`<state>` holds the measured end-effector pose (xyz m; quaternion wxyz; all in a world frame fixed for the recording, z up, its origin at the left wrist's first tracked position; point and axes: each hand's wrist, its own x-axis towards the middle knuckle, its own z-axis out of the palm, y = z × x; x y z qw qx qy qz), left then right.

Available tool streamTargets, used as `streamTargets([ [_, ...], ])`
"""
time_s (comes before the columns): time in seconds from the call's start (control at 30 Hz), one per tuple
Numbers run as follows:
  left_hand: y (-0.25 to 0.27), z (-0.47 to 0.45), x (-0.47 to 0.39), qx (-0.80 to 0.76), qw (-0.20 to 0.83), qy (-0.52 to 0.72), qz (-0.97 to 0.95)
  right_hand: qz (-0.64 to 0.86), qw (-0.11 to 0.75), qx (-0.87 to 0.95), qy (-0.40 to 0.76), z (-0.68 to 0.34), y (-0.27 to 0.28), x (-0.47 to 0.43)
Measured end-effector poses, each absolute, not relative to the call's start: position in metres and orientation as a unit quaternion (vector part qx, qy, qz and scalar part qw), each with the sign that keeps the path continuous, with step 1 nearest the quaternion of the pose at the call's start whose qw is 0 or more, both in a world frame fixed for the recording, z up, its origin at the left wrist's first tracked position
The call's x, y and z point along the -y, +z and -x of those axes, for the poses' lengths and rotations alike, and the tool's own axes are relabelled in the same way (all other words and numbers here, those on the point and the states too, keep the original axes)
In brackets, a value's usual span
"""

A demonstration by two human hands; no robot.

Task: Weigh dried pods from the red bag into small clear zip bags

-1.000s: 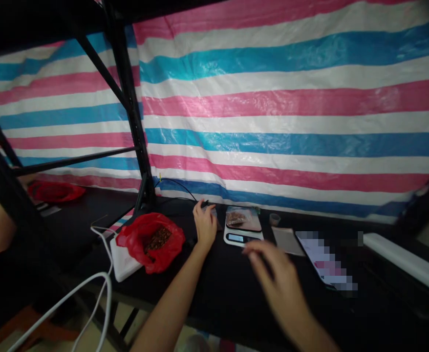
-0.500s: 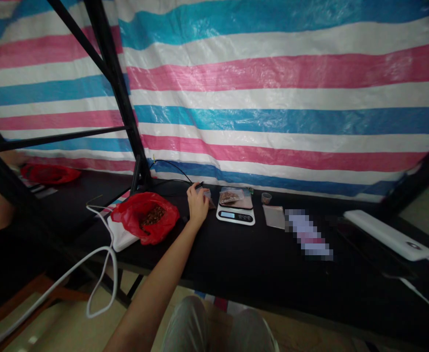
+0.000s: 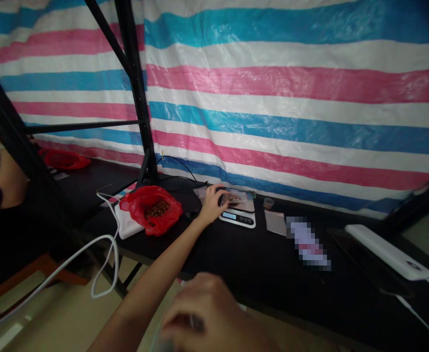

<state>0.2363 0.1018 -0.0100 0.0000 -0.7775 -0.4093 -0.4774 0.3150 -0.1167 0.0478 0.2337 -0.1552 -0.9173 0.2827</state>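
Observation:
My left hand (image 3: 213, 204) reaches to the left side of a white digital scale (image 3: 237, 219). Its thumb and fingers are apart at the near edge of a clear plastic bag (image 3: 237, 196) with brownish contents, lying on the scale's plate. Whether the fingertips touch that bag is hard to see. Behind my left wrist, another clear bag (image 3: 200, 193) lies on the table, partly covered by the hand. My right hand (image 3: 209, 313) is low in the foreground, smeared by motion, its fingers curled; anything inside it cannot be made out.
Left of my arm, a red plastic bag (image 3: 134, 206) holds small brown pieces, beside a white box-like thing (image 3: 126, 222) and a white cable. To the right are a small clear cup (image 3: 268, 203), flat clear bags (image 3: 275, 222), a blurred-out item, a phone and a white power bank (image 3: 386, 252). Another person's arm shows far left.
My left hand has moved right, from the bag beside the scale to the bag on the scale. My right hand has come into view from below. The view has shifted slightly.

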Motion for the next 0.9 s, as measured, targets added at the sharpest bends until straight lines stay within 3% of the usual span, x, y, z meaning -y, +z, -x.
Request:
streamTargets([
  [0.1,0.001,-0.256,-0.11,0.328,-0.045,-0.431,0.839,0.405,0.436,0.775,0.212,-0.377,0.054,0.03],
  [0.17,0.005,-0.268,-0.122,0.316,-0.065,-0.39,0.862,0.536,0.511,0.662,0.119,-0.422,0.053,-0.026],
  [0.23,0.006,-0.278,-0.137,0.333,-0.084,-0.335,0.877,0.654,0.464,0.595,0.059,-0.459,0.045,-0.068],
  [0.33,0.001,-0.284,-0.155,0.371,-0.111,-0.266,0.883,0.785,0.308,0.537,0.034,-0.486,0.025,-0.102],
  [0.47,-0.009,-0.281,-0.166,0.376,-0.119,-0.301,0.868,0.818,0.22,0.531,0.019,-0.484,-0.002,-0.116],
  [0.57,-0.012,-0.277,-0.164,0.362,-0.171,-0.354,0.845,0.817,0.22,0.533,-0.022,-0.48,-0.012,-0.121],
  [0.7,-0.009,-0.275,-0.158,0.322,-0.295,-0.425,0.793,0.812,0.227,0.537,0.009,-0.481,-0.016,-0.128],
  [0.8,-0.006,-0.275,-0.154,0.3,-0.397,-0.463,0.733,0.793,0.303,0.527,0.029,-0.484,-0.015,-0.131],
  [0.9,-0.001,-0.273,-0.15,0.288,-0.475,-0.48,0.679,0.698,0.474,0.529,0.09,-0.481,-0.008,-0.132],
])
